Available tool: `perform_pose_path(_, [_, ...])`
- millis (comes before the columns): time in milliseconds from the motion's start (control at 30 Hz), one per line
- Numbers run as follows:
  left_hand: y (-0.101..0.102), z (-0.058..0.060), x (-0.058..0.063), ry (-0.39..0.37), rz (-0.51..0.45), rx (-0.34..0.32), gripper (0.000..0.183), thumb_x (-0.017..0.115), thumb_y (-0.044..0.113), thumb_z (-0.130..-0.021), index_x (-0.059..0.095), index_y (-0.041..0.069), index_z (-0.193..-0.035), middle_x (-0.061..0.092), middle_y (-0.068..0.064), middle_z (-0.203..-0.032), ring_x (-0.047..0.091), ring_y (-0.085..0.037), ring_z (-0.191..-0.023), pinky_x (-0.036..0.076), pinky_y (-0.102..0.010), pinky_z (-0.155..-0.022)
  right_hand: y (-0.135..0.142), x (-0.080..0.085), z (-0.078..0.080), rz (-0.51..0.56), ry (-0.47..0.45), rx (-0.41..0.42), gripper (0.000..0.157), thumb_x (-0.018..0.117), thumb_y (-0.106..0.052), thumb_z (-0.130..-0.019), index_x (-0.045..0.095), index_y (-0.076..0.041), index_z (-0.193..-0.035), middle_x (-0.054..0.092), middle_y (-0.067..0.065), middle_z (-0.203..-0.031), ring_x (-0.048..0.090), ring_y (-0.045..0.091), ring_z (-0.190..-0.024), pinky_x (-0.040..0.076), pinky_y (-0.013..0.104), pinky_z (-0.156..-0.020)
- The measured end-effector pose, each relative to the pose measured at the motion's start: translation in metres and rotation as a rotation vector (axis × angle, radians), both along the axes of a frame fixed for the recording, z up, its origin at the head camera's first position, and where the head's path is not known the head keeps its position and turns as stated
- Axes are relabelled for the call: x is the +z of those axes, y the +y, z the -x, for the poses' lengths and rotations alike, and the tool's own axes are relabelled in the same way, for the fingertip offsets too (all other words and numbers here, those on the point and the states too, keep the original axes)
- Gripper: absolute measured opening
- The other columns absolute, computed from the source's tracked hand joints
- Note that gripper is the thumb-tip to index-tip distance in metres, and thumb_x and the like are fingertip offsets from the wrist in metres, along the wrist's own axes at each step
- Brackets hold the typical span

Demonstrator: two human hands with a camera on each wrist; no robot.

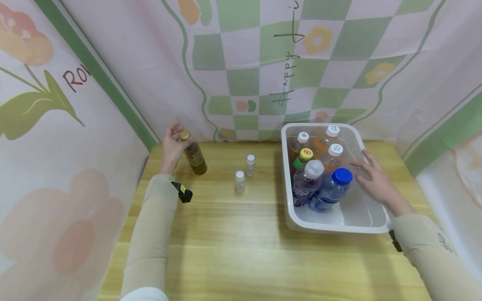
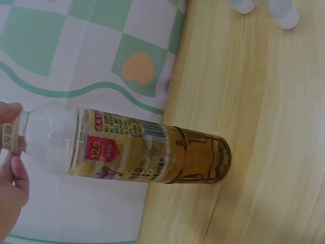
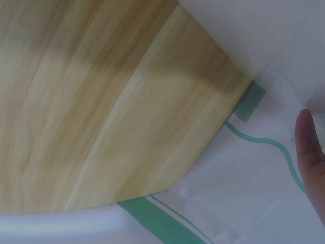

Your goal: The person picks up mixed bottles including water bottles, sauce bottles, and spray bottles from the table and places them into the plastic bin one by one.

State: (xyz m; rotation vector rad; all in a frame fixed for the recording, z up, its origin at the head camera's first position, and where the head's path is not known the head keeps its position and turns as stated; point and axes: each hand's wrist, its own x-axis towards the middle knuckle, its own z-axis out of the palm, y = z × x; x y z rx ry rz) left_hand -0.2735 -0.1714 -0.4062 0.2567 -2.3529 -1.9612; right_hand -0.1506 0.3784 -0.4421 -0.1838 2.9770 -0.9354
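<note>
Bottle (image 1: pixel 196 159) is pinched near its top by left hand (image 1: pixel 174 148); right hand (image 1: pixel 378 182) is held fingers apart; toppling could be caused by slipped pinch.

the left hand (image 2: pixel 11 195) and both small bottles (image 2: pixel 285 15) are cut off in the left wrist view

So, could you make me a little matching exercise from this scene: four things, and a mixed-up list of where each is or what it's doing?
1. left hand
2. right hand
3. two small bottles
4. blue-capped bottle

A. inside the white tub
B. by the tub's right rim
C. holding a gold-capped bottle
D. standing on the table

Pairs: 1-C, 2-B, 3-D, 4-A
</note>
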Motion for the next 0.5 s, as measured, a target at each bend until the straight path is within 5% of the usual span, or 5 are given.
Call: perform_pose_path(500, [0.0009, -0.0065, -0.004, 0.029, 0.021, 0.043, 0.071, 0.067, -0.003, -0.083, 0.036, 0.016, -0.144, 0.045, -0.014, -0.143, 0.045, -0.026, -0.133, 0.039, -0.035, -0.112, 0.0, 0.0002, -0.0004, -0.002, -0.011, -0.006, 0.042, 0.048, -0.007, -0.094, 0.044, 0.009, -0.133, -0.006, 0.023, -0.16, 0.006, 0.061, -0.137, 0.016, 0.081, -0.096])
